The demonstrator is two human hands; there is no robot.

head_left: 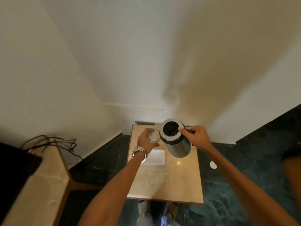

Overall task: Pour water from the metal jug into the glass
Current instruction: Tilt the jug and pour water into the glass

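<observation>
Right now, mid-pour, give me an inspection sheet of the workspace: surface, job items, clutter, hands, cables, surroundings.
Surface: small beige table, glossy; no spill seen.
Job's things: metal jug lidless, tilted with its spout toward the glass; no stream visible.
Clutter: white paper lying flat beside the jug.
Hands: left hand, watch on the wrist, grip around the glass; right hand grips the jug's handle.
Cables: dark wires on the left counter, away from the table.
Surroundings: plain walls, dark green floor with a white spot.
</observation>
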